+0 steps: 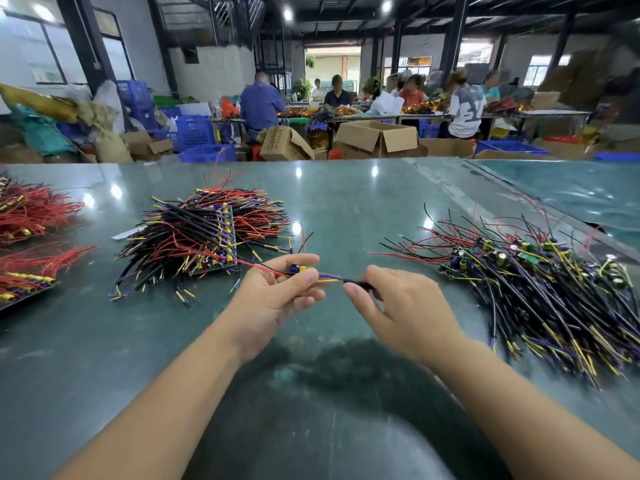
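Head view looks down on a green table [346, 202], and the thing to steer by is the stack of wired boards [207, 237] lying on it, bristling with red, black, yellow and purple leads. Just to the right of that stack and a little nearer the person, both hands meet above the table. The left hand [273, 296] is the closer of the two to the stack; its thumb and forefinger are curled and pinch a small wired piece [300, 270] with blue and yellow parts, whose red and black leads trail back toward the stack's near right corner. From the piece purple and yellow wires run away from the stack into a black sleeve [360, 284], and the right hand [401, 310], farther from the stack, pinches that sleeve between thumb and curled fingers. Well to the right of the stack, past the hands, lies a loose heap [536, 289] of the same sort of pieces, wires fanned out. On the stack's other side, to its left, red-wired bundles [31, 213] lie at the table's edge. Beyond the stack, past the table's far edge, stand open cardboard boxes [377, 136].
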A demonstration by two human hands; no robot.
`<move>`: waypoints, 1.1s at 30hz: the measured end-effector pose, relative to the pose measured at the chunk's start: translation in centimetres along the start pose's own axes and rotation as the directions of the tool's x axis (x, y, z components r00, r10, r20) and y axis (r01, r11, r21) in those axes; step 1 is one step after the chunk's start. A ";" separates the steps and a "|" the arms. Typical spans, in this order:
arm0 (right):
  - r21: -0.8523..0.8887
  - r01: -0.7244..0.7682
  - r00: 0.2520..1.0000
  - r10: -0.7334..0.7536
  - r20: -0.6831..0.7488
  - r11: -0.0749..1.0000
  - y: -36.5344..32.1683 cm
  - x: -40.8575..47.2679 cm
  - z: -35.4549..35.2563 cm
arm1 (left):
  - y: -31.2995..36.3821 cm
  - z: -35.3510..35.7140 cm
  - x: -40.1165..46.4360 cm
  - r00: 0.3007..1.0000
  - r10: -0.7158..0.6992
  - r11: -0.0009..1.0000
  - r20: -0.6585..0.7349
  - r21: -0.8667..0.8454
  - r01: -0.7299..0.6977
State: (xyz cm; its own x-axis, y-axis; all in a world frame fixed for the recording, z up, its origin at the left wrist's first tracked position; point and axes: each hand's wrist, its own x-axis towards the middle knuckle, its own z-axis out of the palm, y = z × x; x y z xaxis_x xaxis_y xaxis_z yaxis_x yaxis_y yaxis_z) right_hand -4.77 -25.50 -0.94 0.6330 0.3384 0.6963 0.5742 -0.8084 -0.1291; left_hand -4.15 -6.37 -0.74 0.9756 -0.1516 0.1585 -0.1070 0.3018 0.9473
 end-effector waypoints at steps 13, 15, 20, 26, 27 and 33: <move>-0.326 -0.836 0.548 0.711 -0.440 0.442 12.4 -0.9 -8.3 | 0.5 -1.3 0.7 0.999 -0.028 0.994 -0.021 -0.102 0.025; -0.414 -0.872 0.421 0.830 -0.365 0.260 13.2 -1.5 -8.5 | 0.8 -1.7 0.8 1.000 -0.008 0.990 -0.023 -0.144 0.005; -0.328 -0.877 0.471 0.761 -0.445 0.351 11.9 -1.0 -7.6 | 1.0 -2.3 1.1 0.973 0.110 0.983 -0.201 -0.124 -0.137; -0.179 -0.538 0.835 0.490 -0.251 0.824 6.9 0.2 -3.0 | 0.4 -4.1 2.3 0.647 0.488 0.853 -0.586 0.477 -0.211; -0.118 -0.474 0.874 0.449 -0.189 0.873 5.8 0.1 -2.0 | 0.4 -4.5 2.4 0.621 0.514 0.824 -0.592 0.542 -0.166; 0.138 -0.310 0.942 0.284 0.178 0.941 1.4 -0.6 2.4 | -0.6 -5.1 2.6 0.800 0.519 0.388 -0.302 0.917 0.095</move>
State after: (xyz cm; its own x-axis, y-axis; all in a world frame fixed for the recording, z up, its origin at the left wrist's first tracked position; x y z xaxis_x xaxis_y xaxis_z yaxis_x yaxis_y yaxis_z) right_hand -3.12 -25.64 -3.23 0.8522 0.1747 0.4932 0.4155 -0.7988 -0.4350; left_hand -0.59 -2.11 -2.31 0.7826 0.3196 0.5342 -0.1246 -0.7603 0.6375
